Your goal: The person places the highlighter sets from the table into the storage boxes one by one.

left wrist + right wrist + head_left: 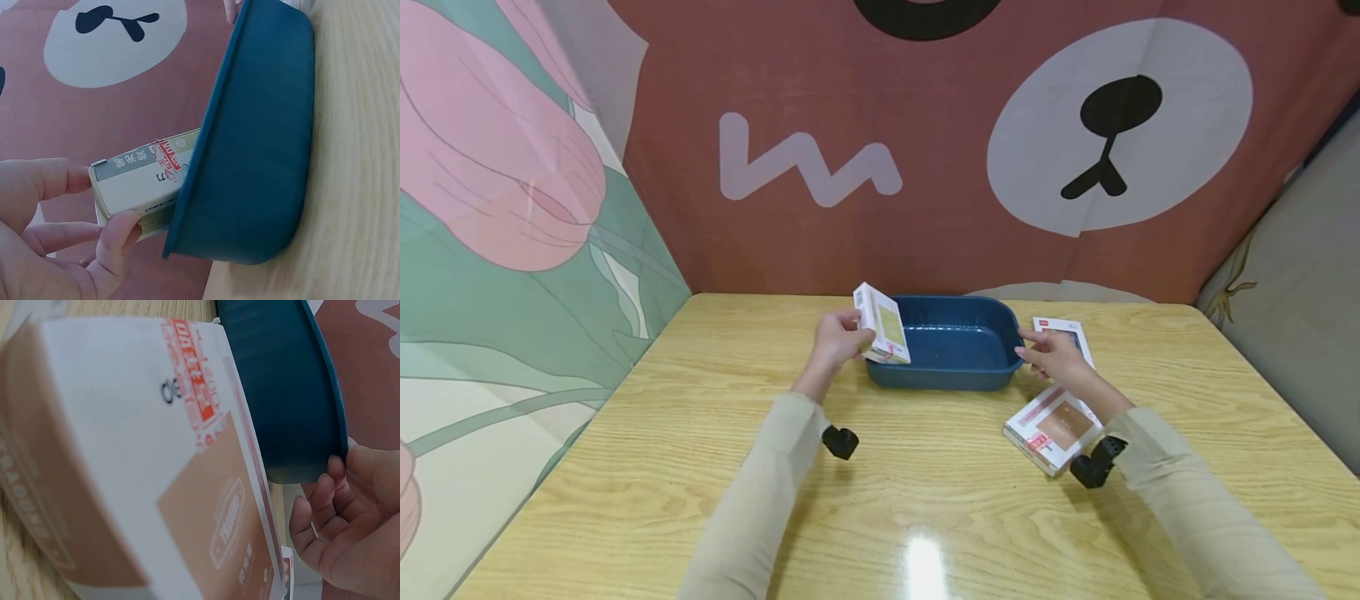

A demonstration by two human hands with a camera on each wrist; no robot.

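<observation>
My left hand (838, 340) pinches a white and yellow-green highlighter box (883, 323) between thumb and fingers. The box is tilted over the left end of a dark blue plastic basin (955, 379); in the left wrist view part of the highlighter box (140, 178) is hidden behind the basin's rim (212, 125). At the basin's other end, my right hand (1056, 360) holds the rim between thumb and index finger, its other fingers loosely bent. Close under the right wrist lies a white and brown box (1056, 429), seen large in the right wrist view.
Behind the right hand, another white box (1060, 325) with a dark panel lies on the table, partly covered by the hand. The wooden table (880, 483) ends at a patterned cloth backdrop (850, 242). A grey surface (1300, 275) borders the right side.
</observation>
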